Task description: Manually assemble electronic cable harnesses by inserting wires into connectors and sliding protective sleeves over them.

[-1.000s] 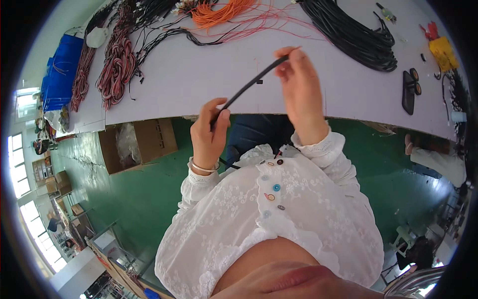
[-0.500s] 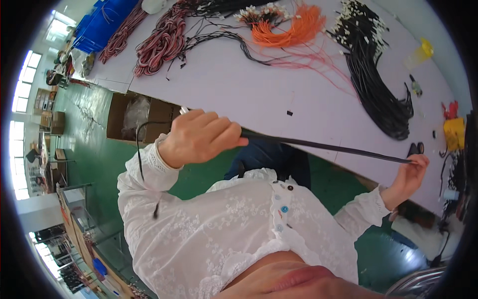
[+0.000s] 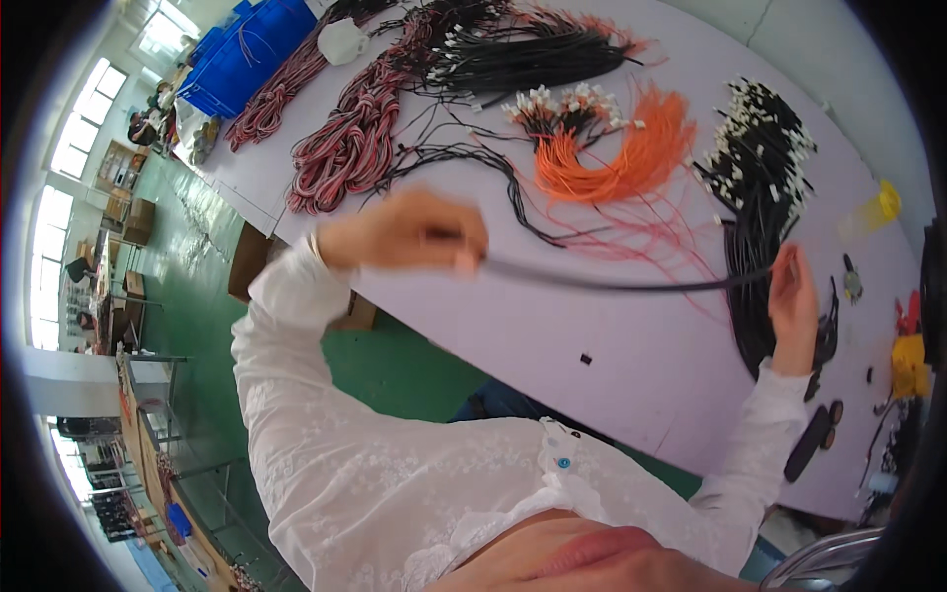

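A black cable (image 3: 612,286) stretches across in front of me above the table, sagging slightly between my hands. My left hand (image 3: 409,232), smeared by motion, is curled closed around its left end. At the other end, my right hand (image 3: 792,301) pinches the cable between thumb and fingers. This right hand is beside a thick bundle of black cables with white connectors (image 3: 760,187) on the table, and partly in front of it. What lies inside the left fist is hidden.
On the pale table (image 3: 533,345) lie orange wires (image 3: 621,163), red-and-black wire hanks (image 3: 345,148) and another black cable bundle (image 3: 543,61). A blue crate (image 3: 242,59) stands far left. Black-handled scissors (image 3: 811,444) and a yellow container (image 3: 910,365) are at the right.
Both hands have moved away from my body and up over the table, carrying the cable with them. The loose cable tail that hung by my left forearm no longer shows. My view has shifted too.
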`<state>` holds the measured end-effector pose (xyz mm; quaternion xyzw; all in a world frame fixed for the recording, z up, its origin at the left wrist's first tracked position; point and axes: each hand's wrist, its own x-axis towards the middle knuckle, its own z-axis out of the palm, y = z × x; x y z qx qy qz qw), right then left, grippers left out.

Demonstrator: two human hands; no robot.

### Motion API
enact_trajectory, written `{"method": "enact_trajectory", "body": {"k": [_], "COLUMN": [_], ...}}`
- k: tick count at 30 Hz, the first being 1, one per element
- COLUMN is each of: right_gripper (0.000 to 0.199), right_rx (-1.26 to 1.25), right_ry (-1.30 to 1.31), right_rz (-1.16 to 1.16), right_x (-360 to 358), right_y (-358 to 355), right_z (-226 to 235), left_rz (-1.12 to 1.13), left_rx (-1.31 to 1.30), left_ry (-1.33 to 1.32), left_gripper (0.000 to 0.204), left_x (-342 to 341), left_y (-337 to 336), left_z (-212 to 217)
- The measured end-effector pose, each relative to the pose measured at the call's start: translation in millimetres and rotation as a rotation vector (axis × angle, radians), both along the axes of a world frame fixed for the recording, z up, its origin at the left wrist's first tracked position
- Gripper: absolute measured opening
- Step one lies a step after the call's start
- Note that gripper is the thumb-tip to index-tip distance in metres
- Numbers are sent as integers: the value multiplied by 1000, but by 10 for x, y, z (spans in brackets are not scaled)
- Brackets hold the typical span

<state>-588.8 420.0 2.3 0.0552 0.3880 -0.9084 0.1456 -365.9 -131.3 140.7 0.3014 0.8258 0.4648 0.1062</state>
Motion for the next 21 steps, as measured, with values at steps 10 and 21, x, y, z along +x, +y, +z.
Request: {"method": "enact_trajectory", "body": {"k": [10,21], "right_gripper": [51,45], "right_rx": [368,944], "right_ry": [356,196], "right_rz": [-12,86], "right_x": [-1336,-120], "right_y": [-1859,-916], "right_z": [598,283], "left_rz": [712,672], "left_rx": [-817,-624], "left_ry": [962,572], "left_gripper": [20,32], "left_x": [-3335,-3506], "left_y": [-1713,-1834], "left_z": [-564,-1751]}}
